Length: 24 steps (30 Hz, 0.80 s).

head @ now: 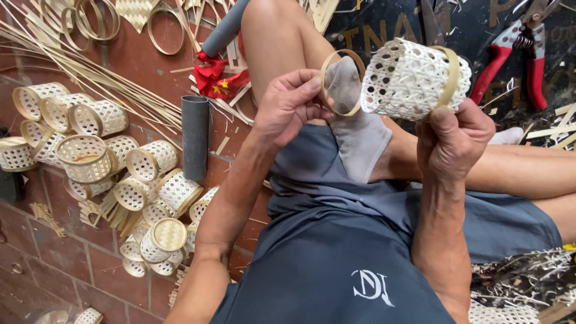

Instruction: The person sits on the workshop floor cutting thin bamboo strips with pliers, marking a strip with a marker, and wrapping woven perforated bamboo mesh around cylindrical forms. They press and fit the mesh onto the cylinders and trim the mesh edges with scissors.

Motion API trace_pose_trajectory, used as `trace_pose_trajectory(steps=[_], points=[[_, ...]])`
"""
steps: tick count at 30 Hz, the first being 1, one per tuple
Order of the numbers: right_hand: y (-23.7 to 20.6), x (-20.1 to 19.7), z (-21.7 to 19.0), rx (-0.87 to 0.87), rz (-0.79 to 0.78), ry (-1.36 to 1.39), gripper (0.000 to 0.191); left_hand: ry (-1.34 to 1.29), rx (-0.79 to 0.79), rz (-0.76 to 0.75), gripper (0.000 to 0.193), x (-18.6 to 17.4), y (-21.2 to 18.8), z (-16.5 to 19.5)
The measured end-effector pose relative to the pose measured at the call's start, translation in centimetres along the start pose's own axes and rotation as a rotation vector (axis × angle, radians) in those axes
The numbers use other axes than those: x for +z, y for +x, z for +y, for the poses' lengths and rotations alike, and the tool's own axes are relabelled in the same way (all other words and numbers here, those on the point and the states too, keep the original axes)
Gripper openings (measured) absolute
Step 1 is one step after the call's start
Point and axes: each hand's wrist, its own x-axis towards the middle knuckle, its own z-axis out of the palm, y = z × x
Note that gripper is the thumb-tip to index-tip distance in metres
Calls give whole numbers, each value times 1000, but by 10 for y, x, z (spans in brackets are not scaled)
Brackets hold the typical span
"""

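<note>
Lap: blue-grey cloth shorts fill the lower middle of the view, with a bent leg in a grey sock crossing above them.
Left hand: left hand is raised over the knee, thumb and fingertips pinched on the rim of a thin tan bamboo hoop that stands around the toe of the sock.
Right hand: right hand is closed on the lower side of a small white open-weave cylindrical basket, thumb pressed against its wall.
Basket position: held up above the right thigh, lying on its side, just beside the loose hoop; a second tan bamboo band circles its right end.
Left floor: a heap of similar finished woven baskets lies on the red brick floor, well apart from the hands.
Near the heap: a dark grey plastic tube stands upright beside long bamboo strips.
Upper right: red-handled pruning shears lie on a dark board.
</note>
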Motion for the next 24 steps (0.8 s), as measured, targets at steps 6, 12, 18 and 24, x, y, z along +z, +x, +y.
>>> trace_pose_trajectory(steps=[6, 12, 18, 24], points=[[5, -16, -6, -73, -10, 62, 29, -165, 57, -73, 17, 4, -12, 8], [1, -31, -10, -133, -30, 56, 29, -25, 136, -92, 18, 7, -22, 17], [-2, -17, -2, -81, -122, 12, 21, 160, 73, 96, 22, 9, -2, 15], [6, 20, 9, 7, -167, -454, 18, 358, 211, 95, 26, 8, 37, 26]])
